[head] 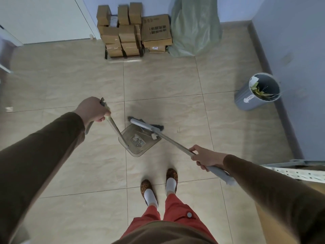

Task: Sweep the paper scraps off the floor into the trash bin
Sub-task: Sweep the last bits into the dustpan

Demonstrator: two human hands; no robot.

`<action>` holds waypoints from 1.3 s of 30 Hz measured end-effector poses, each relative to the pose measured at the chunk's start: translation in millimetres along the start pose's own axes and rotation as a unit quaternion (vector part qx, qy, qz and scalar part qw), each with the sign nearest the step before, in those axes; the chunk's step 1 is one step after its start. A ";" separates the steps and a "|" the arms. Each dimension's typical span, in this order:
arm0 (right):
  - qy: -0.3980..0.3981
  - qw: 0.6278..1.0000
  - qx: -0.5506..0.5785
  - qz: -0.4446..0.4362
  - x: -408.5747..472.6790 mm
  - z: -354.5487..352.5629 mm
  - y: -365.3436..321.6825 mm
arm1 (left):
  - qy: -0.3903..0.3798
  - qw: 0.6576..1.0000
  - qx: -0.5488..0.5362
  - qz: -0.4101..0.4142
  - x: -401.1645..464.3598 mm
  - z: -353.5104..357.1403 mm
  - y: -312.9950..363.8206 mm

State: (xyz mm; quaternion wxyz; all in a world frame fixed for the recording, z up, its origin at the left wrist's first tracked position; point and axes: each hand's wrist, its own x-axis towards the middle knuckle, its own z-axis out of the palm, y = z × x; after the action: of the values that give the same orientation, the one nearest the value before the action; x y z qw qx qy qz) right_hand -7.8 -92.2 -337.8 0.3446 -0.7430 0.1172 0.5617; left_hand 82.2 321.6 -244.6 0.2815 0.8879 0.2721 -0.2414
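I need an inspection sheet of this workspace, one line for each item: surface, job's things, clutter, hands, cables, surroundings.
Surface: beige tiled floor, mostly bare.
Job's things: dustpan on the floor with paper in it; broom head at its far edge; grey bin far right by the wall, holding scraps; one scrap at far left.
Clutter: boxes and a green sack against the far wall.
Hands: left hand closed on the dustpan handle; right hand closed on the broom handle.
Cables: nothing seen.
Surroundings: white door at left; perforated metal bar at right.
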 end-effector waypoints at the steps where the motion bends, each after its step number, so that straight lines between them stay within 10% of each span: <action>1: 0.006 1.000 -0.004 -0.007 -9.3 -1.9 7.7 | 0.001 1.000 -0.003 0.002 -1.1 0.6 -1.4; 12: 0.116 0.990 0.079 -0.014 -2.2 45.9 -9.6 | -0.033 0.999 0.030 0.007 -16.0 3.0 -13.4; 27: 0.008 0.967 0.255 -0.013 -33.2 92.4 -25.1 | -0.022 1.000 0.000 0.001 -19.9 3.1 -34.8; 39: 0.069 0.981 0.165 -0.071 6.2 43.0 -88.5 | 0.016 0.995 -0.077 -0.061 -29.0 -15.8 -102.6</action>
State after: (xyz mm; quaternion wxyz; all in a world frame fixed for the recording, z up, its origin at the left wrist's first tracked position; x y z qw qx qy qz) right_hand 11.6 1.8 -315.5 0.4923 -0.7194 0.1786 0.4563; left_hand 1.7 392.6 -254.2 0.3293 0.8492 0.3477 -0.2224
